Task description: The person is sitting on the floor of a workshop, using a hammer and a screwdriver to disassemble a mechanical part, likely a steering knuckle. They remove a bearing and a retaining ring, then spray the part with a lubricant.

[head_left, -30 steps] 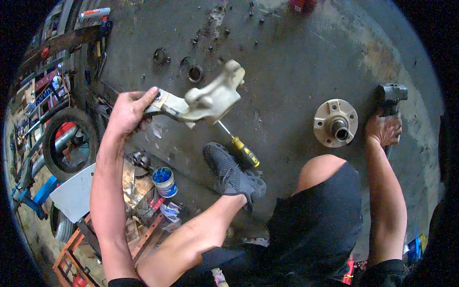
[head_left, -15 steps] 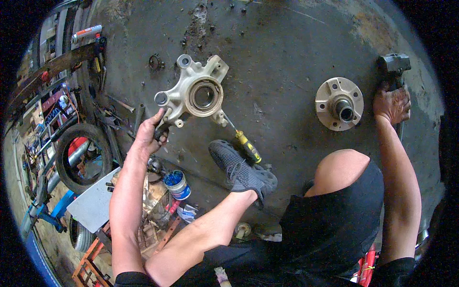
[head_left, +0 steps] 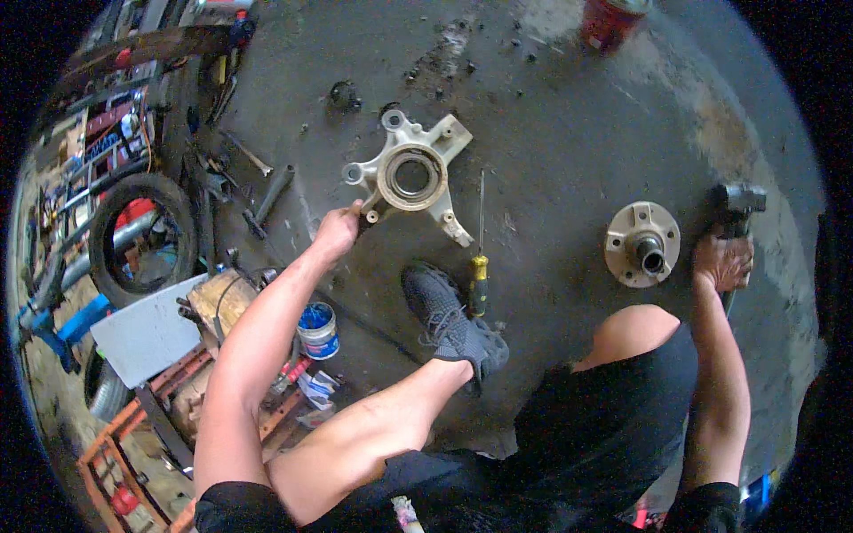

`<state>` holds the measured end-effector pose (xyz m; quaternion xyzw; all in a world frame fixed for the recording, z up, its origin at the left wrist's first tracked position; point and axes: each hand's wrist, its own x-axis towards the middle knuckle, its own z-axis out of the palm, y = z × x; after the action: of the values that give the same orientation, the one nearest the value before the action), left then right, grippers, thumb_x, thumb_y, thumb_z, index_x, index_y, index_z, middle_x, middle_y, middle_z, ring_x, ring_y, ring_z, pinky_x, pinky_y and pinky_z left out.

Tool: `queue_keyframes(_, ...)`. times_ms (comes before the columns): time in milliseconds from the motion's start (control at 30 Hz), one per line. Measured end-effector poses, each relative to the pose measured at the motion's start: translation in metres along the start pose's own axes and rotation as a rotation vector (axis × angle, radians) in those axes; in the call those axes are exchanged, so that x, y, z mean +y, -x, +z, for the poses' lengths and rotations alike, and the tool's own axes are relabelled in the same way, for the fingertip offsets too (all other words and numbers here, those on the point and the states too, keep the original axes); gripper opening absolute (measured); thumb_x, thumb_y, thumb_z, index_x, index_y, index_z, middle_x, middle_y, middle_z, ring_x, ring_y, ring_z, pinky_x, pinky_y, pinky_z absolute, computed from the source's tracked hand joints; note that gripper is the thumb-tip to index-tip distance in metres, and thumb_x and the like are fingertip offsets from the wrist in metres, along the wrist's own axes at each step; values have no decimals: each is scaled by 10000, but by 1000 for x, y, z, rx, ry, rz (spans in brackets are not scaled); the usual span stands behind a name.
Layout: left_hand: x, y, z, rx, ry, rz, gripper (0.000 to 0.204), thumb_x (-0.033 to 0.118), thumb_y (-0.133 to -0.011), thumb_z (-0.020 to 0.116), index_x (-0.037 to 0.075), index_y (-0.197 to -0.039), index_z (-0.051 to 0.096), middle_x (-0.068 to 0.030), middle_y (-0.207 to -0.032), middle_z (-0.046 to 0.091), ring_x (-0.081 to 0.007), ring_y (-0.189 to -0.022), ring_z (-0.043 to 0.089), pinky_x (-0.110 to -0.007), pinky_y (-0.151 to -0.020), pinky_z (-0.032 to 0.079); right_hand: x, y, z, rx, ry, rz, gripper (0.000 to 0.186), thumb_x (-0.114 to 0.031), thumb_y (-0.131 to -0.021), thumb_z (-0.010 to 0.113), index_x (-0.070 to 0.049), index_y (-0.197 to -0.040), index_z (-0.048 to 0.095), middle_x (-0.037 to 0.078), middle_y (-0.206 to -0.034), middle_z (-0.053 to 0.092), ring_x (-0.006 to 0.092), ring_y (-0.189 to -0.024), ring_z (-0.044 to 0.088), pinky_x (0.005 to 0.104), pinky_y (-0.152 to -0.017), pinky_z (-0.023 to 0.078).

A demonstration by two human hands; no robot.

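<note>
My left hand [head_left: 338, 233] is closed round the lower left arm of a pale metal steering knuckle [head_left: 410, 138], with its round bearing bore facing up. A screwdriver [head_left: 479, 286] with a yellow and black handle lies to the right of the knuckle, near my shoe. On the far right my right hand [head_left: 724, 259] is wrapped round the handle of a hammer [head_left: 741, 197] with a dark, blocky head. Just left of that hand a wheel hub [head_left: 622, 238] rests on the floor, flange down and its hollow spindle pointing up.
Left of my leg stands a small tub [head_left: 318, 333] of blue grease. A tyre [head_left: 99, 258], a grey panel [head_left: 149, 329] and loose tools crowd the left side. A red bucket [head_left: 613, 22] stands at the far edge. A dark ring [head_left: 345, 96] lies beyond the knuckle.
My view has shifted, bringing the red bucket in. The knuckle has turned slightly in my left hand's grip and now shows apart from the screwdriver's shaft. My right hand keeps hold of the hammer.
</note>
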<state>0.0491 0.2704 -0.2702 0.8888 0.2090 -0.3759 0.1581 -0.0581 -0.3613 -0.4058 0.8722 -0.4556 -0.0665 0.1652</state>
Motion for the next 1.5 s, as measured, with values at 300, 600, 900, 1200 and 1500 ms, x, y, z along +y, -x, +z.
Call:
queue_keyframes(300,11,19,15,-56,-143,110,352,226,-874,484,-7,-1042,687,-283,-1005,662,-423,-961,640,-461,-838,496,-4,4,-1,153,-99,3,733,-613,-868,470,-85,-1377,477,122,-1403,504,340,-1329,413,573,-1051,308)
queue_keyframes(600,47,46,-8,87,-144,183,311,243,-852,588,-27,-980,678,-235,-927,685,-384,-869,668,-438,-790,513,0,0,4,106,-74,-20,774,-672,-894,407,-71,-1379,454,135,-1413,484,336,-1324,411,544,-1049,312)
queue_keyframes(900,77,57,-15,375,-98,660,572,314,-812,720,-5,-1248,531,-193,-1210,563,-338,-1126,520,-401,-949,457,0,0,15,156,41,-28,683,-526,-880,528,-114,-1408,398,116,-1427,440,309,-1319,403,528,-1052,336)
queue_keyframes(1200,88,43,-6,228,-459,574,986,580,-649,806,-30,-1324,426,-175,-1250,526,-338,-1200,473,-438,-1047,385,-5,5,-6,180,-14,-49,726,-624,-911,412,-50,-1353,466,131,-1383,498,319,-1319,413,527,-1051,326)
queue_keyframes(1500,86,48,-2,201,-264,299,924,594,-654,808,-49,-1228,474,-206,-1215,567,-336,-1183,525,-425,-1002,453,-8,4,-10,134,3,-17,693,-602,-904,454,-99,-1382,448,112,-1387,502,322,-1312,422,532,-1018,348)
